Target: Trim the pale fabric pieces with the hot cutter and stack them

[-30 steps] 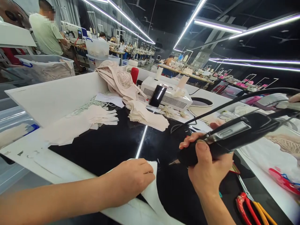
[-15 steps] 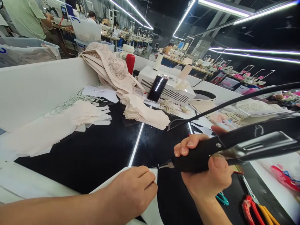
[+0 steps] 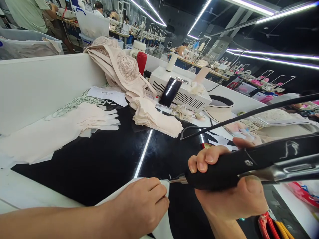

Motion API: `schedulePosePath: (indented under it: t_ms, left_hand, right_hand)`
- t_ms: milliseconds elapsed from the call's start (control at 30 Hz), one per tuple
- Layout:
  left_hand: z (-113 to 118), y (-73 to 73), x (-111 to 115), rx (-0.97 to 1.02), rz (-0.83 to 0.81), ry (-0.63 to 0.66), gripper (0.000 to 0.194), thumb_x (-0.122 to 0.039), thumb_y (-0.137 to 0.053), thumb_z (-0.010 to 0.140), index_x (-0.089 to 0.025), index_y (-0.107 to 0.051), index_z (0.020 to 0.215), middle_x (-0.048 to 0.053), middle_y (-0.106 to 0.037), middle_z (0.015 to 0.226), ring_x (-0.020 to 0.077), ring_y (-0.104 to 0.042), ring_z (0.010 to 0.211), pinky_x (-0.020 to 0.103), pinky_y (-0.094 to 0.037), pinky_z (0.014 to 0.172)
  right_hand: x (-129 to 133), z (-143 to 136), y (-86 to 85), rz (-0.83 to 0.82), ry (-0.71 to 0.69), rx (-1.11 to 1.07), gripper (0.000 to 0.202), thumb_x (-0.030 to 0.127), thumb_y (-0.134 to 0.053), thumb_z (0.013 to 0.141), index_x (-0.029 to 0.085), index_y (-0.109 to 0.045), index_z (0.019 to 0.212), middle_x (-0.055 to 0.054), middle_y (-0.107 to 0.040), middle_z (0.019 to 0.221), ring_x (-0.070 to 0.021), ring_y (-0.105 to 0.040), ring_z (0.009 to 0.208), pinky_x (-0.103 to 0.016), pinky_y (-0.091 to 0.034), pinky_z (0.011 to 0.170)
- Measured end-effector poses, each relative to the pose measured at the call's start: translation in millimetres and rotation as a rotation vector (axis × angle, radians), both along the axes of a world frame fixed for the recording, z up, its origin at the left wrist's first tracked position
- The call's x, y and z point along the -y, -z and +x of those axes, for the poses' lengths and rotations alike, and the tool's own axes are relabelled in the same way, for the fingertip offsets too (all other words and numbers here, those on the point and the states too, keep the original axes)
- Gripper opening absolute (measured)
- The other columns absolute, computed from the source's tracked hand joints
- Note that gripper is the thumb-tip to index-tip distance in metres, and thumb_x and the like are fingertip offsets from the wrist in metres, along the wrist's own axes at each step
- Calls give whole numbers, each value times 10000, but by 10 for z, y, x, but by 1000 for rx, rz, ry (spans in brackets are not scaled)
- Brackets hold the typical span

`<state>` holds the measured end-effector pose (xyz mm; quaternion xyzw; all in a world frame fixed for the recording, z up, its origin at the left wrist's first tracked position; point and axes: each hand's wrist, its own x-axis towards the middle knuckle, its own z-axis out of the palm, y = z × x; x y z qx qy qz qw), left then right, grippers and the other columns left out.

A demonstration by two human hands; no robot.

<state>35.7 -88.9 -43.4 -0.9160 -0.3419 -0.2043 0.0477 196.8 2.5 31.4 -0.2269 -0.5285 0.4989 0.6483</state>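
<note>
My left hand point(image 3: 139, 205) is closed in a pinch on the edge of a white fabric piece point(image 3: 163, 225) low in the view. Most of that piece is hidden beneath the hand. My right hand point(image 3: 229, 200) is wrapped round a black corded hand tool point(image 3: 216, 172) with a metal lever, thumb lying along its underside. The tool's narrow metal tip point(image 3: 178, 179) points left and meets, or nearly meets, the fabric edge just beside my left fingers. Beyond both hands lie a stack of beige fabric pieces point(image 3: 156, 118) and a larger pale fabric stack point(image 3: 57, 132).
Beige bras point(image 3: 117, 63) are piled by the white partition. A white vented box point(image 3: 179, 89) with a phone point(image 3: 170, 91) leaning on it stands behind. The tool's black cable point(image 3: 249, 114) crosses at right. Red-handled pliers point(image 3: 266, 224) lie lower right. People work at machines beyond.
The tool in my right hand has turned a little and its tip has come closer to the fabric edge. My left hand keeps its pinch, nearly unmoved. The view has shifted slightly.
</note>
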Motion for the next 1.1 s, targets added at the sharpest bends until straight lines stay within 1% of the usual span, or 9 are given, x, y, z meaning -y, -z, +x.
schedulePosePath:
  t_ms: [200,367,500,667,800,933,1100]
  left_hand:
    - [-23,-24,12,17,-44,-8,207,8,-608,964,-192,-661,983,41,-697,935,208,-646,928,321,-544,875]
    - [-14,34,6,40,-36,-5,203,11,-595,970,-184,-651,958,48,-688,930,210,-648,926,322,-543,877]
    - [-1,65,2,57,-27,-8,202,15,-585,973,-176,-645,943,46,-679,912,207,-645,912,321,-540,864]
    - [-3,33,5,53,-29,-15,225,37,-584,962,-177,-648,936,38,-672,896,201,-643,897,313,-536,836]
    - [-3,23,4,51,-17,2,219,48,-562,955,-139,-676,944,40,-659,877,202,-649,894,321,-542,835]
    - [-6,14,0,57,-32,-7,202,22,-559,975,-135,-686,966,46,-658,893,201,-648,900,318,-545,840]
    - [-36,-44,11,1,-71,10,191,22,-564,963,-126,-684,989,49,-660,914,207,-649,941,321,-551,872]
  right_hand:
    - [6,58,37,32,31,14,471,502,-883,799,314,-628,1147,62,-641,709,-155,-541,524,-288,-482,458]
    - [-5,121,83,50,42,58,446,513,-844,830,320,-616,1161,67,-621,727,-152,-545,527,-294,-483,474]
    - [-7,107,81,53,29,5,440,485,-859,816,299,-634,1145,66,-633,726,-141,-541,527,-288,-494,474]
    - [1,113,50,35,16,29,438,477,-850,826,313,-613,1156,69,-621,736,-145,-553,537,-297,-490,488]
    - [3,101,53,47,19,46,430,508,-832,831,314,-605,1140,74,-606,731,-146,-544,519,-297,-484,480]
    - [1,62,74,50,23,-2,442,484,-874,803,293,-635,1122,66,-636,722,-144,-551,523,-283,-501,472]
    - [-11,45,103,71,10,-48,449,461,-891,781,261,-680,1124,50,-667,720,-150,-562,522,-289,-524,459]
